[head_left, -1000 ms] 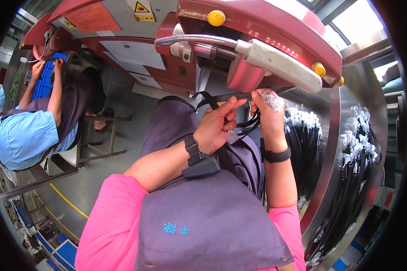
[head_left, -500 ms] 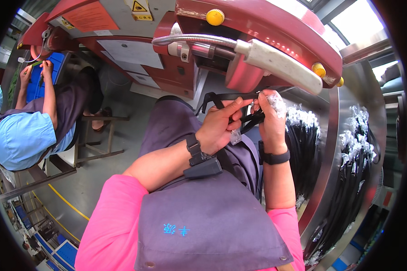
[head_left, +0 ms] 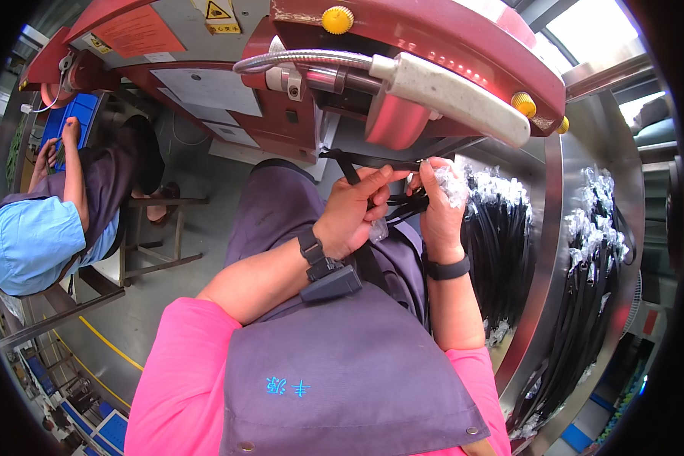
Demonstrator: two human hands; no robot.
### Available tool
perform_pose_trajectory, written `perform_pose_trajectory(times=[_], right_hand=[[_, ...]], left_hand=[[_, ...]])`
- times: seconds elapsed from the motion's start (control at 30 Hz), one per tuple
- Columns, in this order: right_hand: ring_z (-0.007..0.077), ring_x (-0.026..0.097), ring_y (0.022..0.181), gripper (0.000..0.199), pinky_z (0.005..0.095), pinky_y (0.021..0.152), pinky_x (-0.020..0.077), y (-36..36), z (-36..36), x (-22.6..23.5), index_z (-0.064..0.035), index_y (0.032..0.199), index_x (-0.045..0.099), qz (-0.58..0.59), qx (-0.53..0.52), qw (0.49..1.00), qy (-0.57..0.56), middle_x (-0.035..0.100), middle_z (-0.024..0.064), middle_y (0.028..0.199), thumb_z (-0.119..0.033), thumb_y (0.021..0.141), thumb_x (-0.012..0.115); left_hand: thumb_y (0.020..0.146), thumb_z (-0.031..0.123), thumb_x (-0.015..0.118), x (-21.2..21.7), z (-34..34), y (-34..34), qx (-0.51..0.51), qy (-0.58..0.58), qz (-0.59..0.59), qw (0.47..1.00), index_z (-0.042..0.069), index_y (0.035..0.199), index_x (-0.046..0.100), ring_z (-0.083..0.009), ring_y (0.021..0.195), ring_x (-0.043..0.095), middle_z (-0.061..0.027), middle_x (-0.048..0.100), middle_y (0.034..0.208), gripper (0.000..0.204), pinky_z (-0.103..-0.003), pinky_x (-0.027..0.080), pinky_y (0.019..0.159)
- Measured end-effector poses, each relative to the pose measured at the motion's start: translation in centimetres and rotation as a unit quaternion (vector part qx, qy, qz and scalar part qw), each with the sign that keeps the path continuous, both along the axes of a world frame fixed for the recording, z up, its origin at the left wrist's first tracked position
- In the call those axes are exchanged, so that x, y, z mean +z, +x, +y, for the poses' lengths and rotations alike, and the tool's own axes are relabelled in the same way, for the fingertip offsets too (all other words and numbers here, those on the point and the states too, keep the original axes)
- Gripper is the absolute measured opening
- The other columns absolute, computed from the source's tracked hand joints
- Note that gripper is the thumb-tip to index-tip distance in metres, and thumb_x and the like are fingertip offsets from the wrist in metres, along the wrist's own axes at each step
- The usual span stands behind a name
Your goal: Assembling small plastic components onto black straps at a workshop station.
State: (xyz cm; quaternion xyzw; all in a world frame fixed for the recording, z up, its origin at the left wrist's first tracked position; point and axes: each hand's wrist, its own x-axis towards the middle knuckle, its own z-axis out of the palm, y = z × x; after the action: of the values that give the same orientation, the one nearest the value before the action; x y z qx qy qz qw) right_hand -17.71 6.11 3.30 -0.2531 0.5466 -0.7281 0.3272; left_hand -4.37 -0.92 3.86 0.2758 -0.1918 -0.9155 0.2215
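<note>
Crowding both hands [head_left: 391,209], red machine [head_left: 433,45] overhangs black cords [head_left: 501,243].

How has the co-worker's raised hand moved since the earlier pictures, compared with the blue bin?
Yes. The co-worker's hand has come down and now lies lower along the blue bin, nearer its bottom edge.
</note>
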Motion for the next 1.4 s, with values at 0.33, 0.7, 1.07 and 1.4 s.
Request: perform_pose_trajectory(times=[0.33, 0.7, 1.07, 1.4], right_hand=[[0.0092, 0.053, 0.054, 0.012, 0.0232, 0.052, 0.0422, 0.2, -1.6, 1.3, 0.0005, 0.090, 0.059, 0.017, -0.009, 0.997, 0.068, 0.061, 0.0042, 0.069, -0.009, 0.088, 0.066], [0.0103, 0.053, 0.053, 0.013, 0.0246, 0.050, 0.0425, 0.0, -2.3, 1.2, 0.0015, 0.091, 0.059, -0.011, 0.005, 0.997, 0.073, 0.060, 0.0048, 0.068, -0.008, 0.087, 0.066], [0.0106, 0.053, 0.058, 0.010, 0.0242, 0.055, 0.0430, -0.5, -1.7, 1.7, 0.0004, 0.092, 0.059, 0.007, -0.021, 0.999, 0.045, 0.059, 0.0036, 0.069, -0.007, 0.088, 0.065], [0.0152, 0.059, 0.076, 0.011, 0.0254, 0.063, 0.0463, 0.7, 0.3, 0.4, -0.0020, 0.099, 0.056, -0.098, -0.039, 0.994, -0.029, 0.060, 0.0067, 0.085, -0.011, 0.093, 0.058]], left_hand=[[0.093, 0.022, 0.059, -0.4, -0.6, 0.0, 0.024, 0.016, 0.008, 1.000, -0.001, 0.104, 0.067, -0.0026, 0.054, 0.031, 0.0048, 0.041, 0.065, 0.026, -0.018, 0.026, 0.045], [0.094, 0.019, 0.059, -0.4, -0.8, -0.2, 0.048, 0.029, 0.006, 0.998, 0.000, 0.103, 0.064, -0.0016, 0.054, 0.033, 0.0037, 0.048, 0.069, 0.022, -0.017, 0.026, 0.043], [0.095, 0.018, 0.058, 0.3, -0.5, -1.0, 0.022, 0.053, 0.040, 0.998, 0.000, 0.100, 0.064, -0.0023, 0.053, 0.032, 0.0028, 0.047, 0.068, 0.019, -0.018, 0.026, 0.043], [0.092, 0.009, 0.054, -2.3, 1.4, -1.7, 0.039, 0.123, -0.004, 0.992, -0.002, 0.093, 0.059, -0.0049, 0.058, 0.042, -0.0080, 0.065, 0.089, 0.012, -0.019, 0.031, 0.040]])
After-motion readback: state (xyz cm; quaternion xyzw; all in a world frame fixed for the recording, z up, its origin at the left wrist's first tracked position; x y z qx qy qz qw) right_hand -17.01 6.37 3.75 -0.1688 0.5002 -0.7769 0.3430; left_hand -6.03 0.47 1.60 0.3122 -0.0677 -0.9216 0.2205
